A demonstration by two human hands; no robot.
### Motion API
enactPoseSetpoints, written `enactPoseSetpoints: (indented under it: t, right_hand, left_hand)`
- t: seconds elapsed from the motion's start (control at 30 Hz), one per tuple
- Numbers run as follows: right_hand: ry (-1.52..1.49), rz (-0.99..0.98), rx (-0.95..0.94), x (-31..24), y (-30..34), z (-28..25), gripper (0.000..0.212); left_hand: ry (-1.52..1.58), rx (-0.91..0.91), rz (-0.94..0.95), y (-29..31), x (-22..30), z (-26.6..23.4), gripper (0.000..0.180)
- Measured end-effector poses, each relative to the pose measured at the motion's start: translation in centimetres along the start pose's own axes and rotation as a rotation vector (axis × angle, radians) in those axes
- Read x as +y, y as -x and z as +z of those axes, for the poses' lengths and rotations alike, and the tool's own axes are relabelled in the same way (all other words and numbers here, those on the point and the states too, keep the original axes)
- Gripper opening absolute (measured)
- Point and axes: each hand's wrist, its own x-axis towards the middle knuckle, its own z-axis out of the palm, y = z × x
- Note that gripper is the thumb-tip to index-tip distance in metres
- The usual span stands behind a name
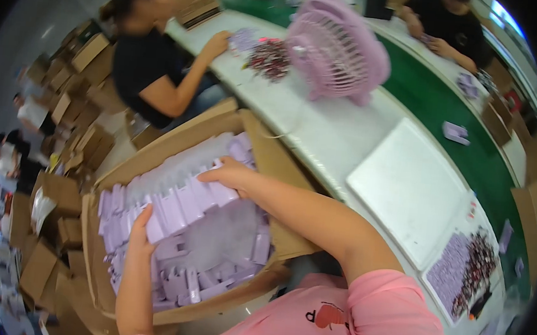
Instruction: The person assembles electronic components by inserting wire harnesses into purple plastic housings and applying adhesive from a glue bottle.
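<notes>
Both my hands are over an open cardboard box (88, 241) that holds many lilac plastic parts (193, 285). Between them is a row of lilac plastic casings (182, 208), pressed together side by side. My left hand (141, 230) grips the near left end of the row, thumb up along its side. At the opposite end my right hand (229, 175) grips it, thumb on top. More casings lie in the box behind and beneath the row, next to cloudy translucent plastic sheeting (221, 230). My palms and some fingers are hidden by the row.
Right of the box runs a white worktable (322, 134) with a lilac fan (336, 49), a white tray (407, 186) and a second tray of small lilac and dark red parts (448, 272). A green conveyor belt (415, 97) lies beyond. A co-worker (144, 54) sits close past the box.
</notes>
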Motion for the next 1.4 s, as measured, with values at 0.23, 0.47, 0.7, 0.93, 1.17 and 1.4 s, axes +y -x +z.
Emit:
enactPoseSetpoints:
  t: [0.23,0.47,0.7,0.93,1.17,1.4]
  right_hand:
    - [-0.049,-0.293,0.296,-5.9,11.2,-9.5,0.075]
    - [-0.129,-0.401,0.814,-5.0,27.9,-19.0,0.069]
    - [0.341,-0.165,1.303,-0.9,35.7,-23.0,0.076]
    - [1.175,0.058,1.603,0.0,35.0,-22.2,0.068]
    - [1.428,-0.379,1.606,-2.2,35.6,-19.7,0.044]
    - [1.318,-0.770,0.559,-3.3,23.5,-2.9,0.035]
  left_hand:
    - [-0.100,-0.338,0.024,-3.7,0.4,14.6,0.043]
    - [-0.350,-0.796,-0.140,-5.7,-7.0,33.8,0.046]
    - [-0.746,-1.007,-0.040,-3.6,-15.6,44.3,0.062]
    - [-1.200,-0.587,0.859,-4.2,-19.0,44.5,0.071]
    - [-0.973,-0.979,1.128,5.5,-13.3,32.8,0.042]
    - [-1.548,-0.711,0.698,12.1,-5.7,14.0,0.027]
